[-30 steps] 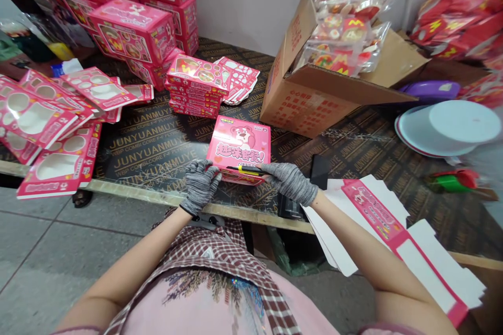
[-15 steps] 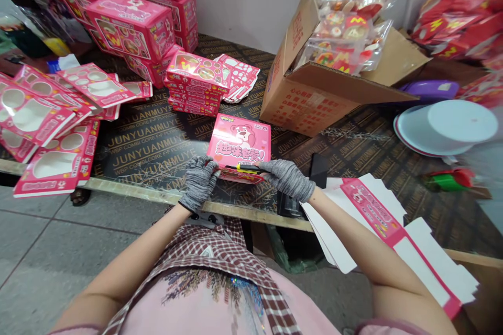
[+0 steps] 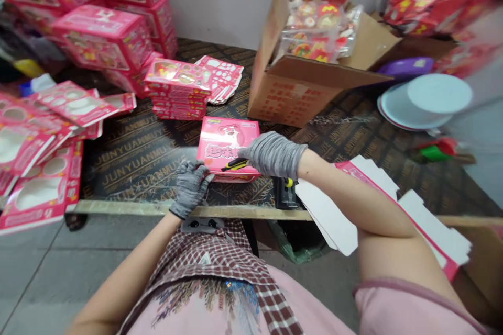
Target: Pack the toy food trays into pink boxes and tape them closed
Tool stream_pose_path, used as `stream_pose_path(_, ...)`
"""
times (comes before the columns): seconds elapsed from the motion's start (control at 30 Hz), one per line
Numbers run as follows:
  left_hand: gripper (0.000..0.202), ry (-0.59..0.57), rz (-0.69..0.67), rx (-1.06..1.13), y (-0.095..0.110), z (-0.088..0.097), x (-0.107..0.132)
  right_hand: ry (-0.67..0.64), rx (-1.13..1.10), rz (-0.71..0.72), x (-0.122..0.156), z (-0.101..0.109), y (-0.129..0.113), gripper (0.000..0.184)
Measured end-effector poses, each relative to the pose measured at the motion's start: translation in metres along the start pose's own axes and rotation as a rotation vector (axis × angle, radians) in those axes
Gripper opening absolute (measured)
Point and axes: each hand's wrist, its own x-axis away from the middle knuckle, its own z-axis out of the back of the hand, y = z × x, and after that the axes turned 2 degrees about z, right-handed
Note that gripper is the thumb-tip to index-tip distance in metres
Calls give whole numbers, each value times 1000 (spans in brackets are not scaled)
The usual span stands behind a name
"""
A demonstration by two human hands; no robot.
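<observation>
Fingers of the right hand (image 3: 275, 154), gloved in grey, close around a black-and-yellow tool (image 3: 236, 164) in the head view, its far end pointing left above the near part of a small pink box (image 3: 223, 141). That box lies bear picture upward on the dark printed tabletop (image 3: 133, 146), close to the front edge. The left hand (image 3: 191, 188), gloved likewise, is at the box's near left corner, fingers curled inward; whether they grip it cannot be told. Behind stand stacked pink boxes (image 3: 178, 89), beside cut-out pink sheets (image 3: 223, 81). Farther right, an open carton (image 3: 291, 99) holds clear-wrapped goods (image 3: 314, 36).
</observation>
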Motion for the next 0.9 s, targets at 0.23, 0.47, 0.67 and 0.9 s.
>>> stream_pose_path(0.23,32,-69,-217,-23,-16,12,-41,884,-1311,-540,124,-73,93,58)
stream_pose_path(0.47,39,-363,-478,43,-21,7,-103,1597,-1511,-1287,242,-147,129,30)
stream_pose_path(0.67,66,-510,-422,-159,-40,-3,-119,1677,-1464,-1489,270,-171,156,34)
stream_pose_path(0.9,89,-653,-225,-240,-43,0,-114,1608,-1309,-1637,244,-204,201,21)
